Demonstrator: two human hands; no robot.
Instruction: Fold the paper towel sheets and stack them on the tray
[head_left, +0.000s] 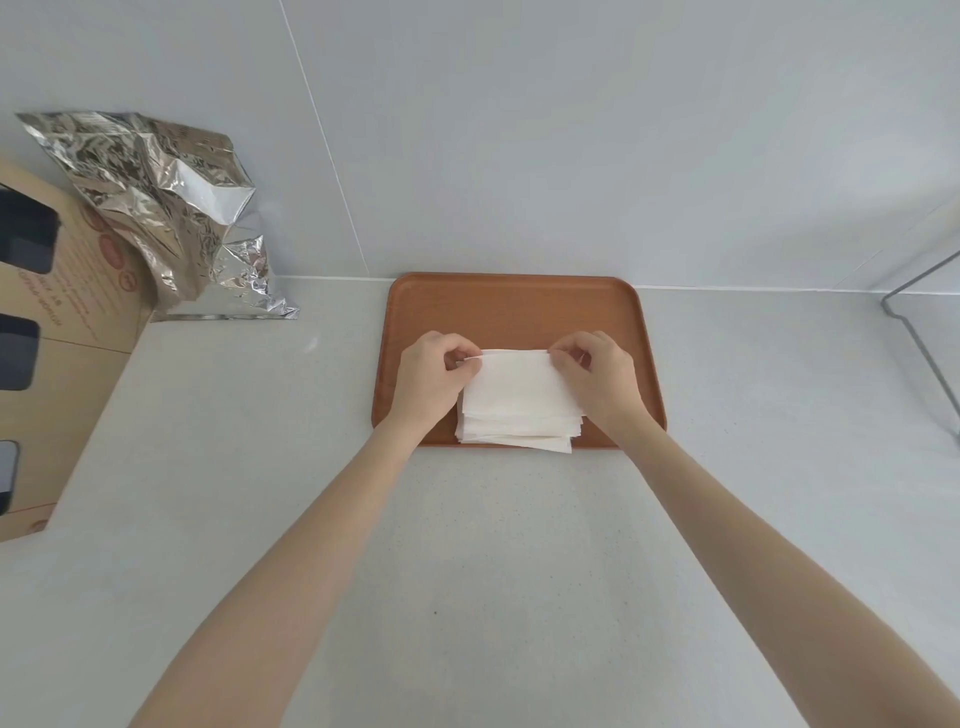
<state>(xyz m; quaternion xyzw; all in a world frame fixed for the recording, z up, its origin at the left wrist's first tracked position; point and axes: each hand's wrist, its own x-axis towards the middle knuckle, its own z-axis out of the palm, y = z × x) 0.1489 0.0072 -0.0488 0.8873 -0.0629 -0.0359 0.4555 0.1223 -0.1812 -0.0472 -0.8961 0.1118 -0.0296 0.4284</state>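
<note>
A brown wooden tray (511, 306) lies on the pale counter against the wall. On its near half sits a stack of folded white paper towel sheets (514, 434), its front edge slightly over the tray rim. The top folded sheet (519, 384) is pinched at its far corners: my left hand (434, 376) holds the far left corner, my right hand (597, 376) holds the far right corner. The far edge of that sheet is lifted a little above the stack.
A crumpled silver foil bag (171, 208) leans against the wall at the far left. A cardboard box (57, 353) with dark cut-outs stands at the left edge. A metal wire frame (919, 322) shows at the right edge.
</note>
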